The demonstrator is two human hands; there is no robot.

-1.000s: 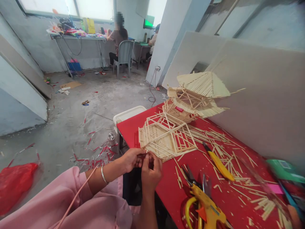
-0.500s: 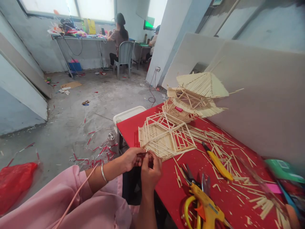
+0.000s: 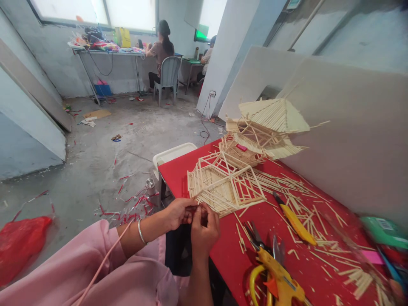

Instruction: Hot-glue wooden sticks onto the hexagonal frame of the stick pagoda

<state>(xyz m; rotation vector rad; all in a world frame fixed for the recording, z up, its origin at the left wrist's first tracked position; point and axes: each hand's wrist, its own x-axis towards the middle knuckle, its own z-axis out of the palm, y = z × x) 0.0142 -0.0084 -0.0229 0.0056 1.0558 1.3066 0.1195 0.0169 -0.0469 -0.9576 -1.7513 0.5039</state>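
Observation:
My left hand (image 3: 178,213) and my right hand (image 3: 205,226) meet at the table's near edge, fingertips pinched together. Between them shows the pale tip of a small wooden stick (image 3: 199,203); the rest of it is hidden by the fingers. Just beyond my fingertips lies a hexagonal frame of thin wooden sticks (image 3: 228,173) with a slatted base. Behind it stands a roofed stick model (image 3: 270,117), like a small pavilion.
On the red table (image 3: 175,168) are loose sticks (image 3: 287,187), a yellow utility knife (image 3: 298,224), a yellow glue gun (image 3: 277,274) and yellow-handled scissors (image 3: 256,278). A white stool (image 3: 175,152) stands beyond the left edge. A person (image 3: 162,53) sits at a far table.
The whole view has shifted slightly, so everything sits a little further right and lower. Both hands keep nearly the same pinch at the same spot.

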